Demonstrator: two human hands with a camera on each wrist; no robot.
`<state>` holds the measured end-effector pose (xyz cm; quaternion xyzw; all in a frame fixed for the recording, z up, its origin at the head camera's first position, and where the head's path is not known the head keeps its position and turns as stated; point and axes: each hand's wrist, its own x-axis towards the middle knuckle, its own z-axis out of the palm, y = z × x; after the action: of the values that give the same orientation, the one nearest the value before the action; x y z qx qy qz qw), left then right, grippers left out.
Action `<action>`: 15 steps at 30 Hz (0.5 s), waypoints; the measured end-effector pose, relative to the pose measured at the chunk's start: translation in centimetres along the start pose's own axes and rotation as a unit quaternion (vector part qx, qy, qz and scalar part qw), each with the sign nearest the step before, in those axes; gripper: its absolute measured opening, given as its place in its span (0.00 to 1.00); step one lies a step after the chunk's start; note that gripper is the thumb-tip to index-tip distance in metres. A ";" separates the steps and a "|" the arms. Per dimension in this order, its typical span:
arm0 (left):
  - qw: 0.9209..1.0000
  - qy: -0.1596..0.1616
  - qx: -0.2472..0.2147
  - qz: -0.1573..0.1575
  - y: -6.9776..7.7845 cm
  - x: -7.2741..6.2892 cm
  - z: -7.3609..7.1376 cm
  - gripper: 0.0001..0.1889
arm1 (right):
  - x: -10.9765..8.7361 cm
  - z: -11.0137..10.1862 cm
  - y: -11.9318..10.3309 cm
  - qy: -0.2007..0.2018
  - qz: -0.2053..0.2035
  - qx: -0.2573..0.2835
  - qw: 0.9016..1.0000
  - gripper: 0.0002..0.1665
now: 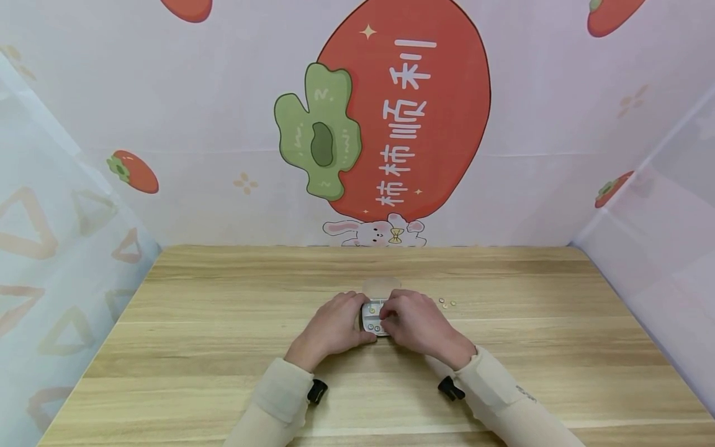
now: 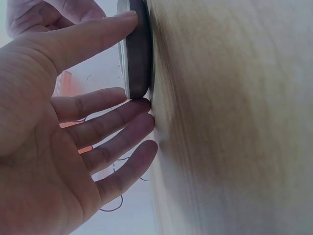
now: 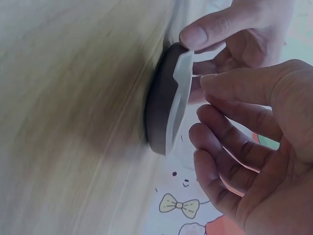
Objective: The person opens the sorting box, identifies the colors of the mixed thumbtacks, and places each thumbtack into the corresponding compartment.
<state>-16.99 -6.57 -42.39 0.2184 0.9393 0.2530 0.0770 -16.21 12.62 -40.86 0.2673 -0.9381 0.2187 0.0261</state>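
A small compartment box (image 1: 369,318), pale inside with a dark outer shell (image 3: 161,105), lies on the table. Its translucent lid (image 1: 382,286) is folded back on the far side. Several small round button-like pieces (image 1: 371,327) sit in its compartments. My left hand (image 1: 335,324) holds the box at its left, thumb on the near edge and fingertips against the far side; the left wrist view shows the thumb (image 2: 93,39) on the shell. Over the box's right part is my right hand (image 1: 419,323), thumb and index fingertips together. Whether a piece is between them is hidden.
Several loose small round pieces (image 1: 445,305) lie on the wooden table (image 1: 223,347), right of the box and beyond my right hand. A printed cloth wall (image 1: 223,112) rises behind the table, and further cloth panels stand at both sides.
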 end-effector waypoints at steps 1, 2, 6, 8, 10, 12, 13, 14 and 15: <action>1.000 0.000 0.001 -0.001 0.0 0.0 0.0 0.29 | -0.1 -0.1 0.1 0.002 0.003 0.000 1.000 0.03; 1.000 -0.001 0.002 -0.002 0.1 0.0 0.0 0.29 | -0.1 -0.1 0.1 0.003 0.006 -0.001 1.000 0.03; 1.000 -0.002 0.004 -0.006 0.1 -0.1 -0.1 0.31 | -0.4 -0.4 0.4 0.010 0.018 0.002 1.000 0.04; 1.000 -0.002 0.004 -0.006 0.2 -0.1 -0.1 0.31 | -0.5 -0.6 0.5 0.012 0.024 0.005 1.000 0.04; 1.000 -0.002 0.004 -0.006 0.1 -0.1 -0.2 0.31 | -0.7 -0.7 0.6 0.014 0.030 0.007 0.999 0.04; 1.000 -0.002 0.004 -0.008 0.1 -0.1 -0.2 0.31 | -0.9 -0.8 0.8 0.015 0.037 0.008 0.999 0.04; 1.000 -0.002 0.004 -0.008 0.1 -0.1 -0.1 0.31 | -1.0 -0.8 0.8 0.015 0.040 0.009 0.999 0.05; 1.000 -0.002 0.003 -0.009 0.1 0.0 -0.1 0.31 | -1.0 -0.9 0.9 0.015 0.042 0.010 0.999 0.05; 1.000 -0.003 0.004 -0.009 0.1 0.0 -0.1 0.31 | -1.1 -0.9 1.0 0.016 0.044 0.011 0.999 0.06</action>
<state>-16.94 -6.54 -42.20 0.2105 0.9421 0.2482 0.0811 -15.82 14.31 -40.64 0.2223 -0.9461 0.2340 0.0280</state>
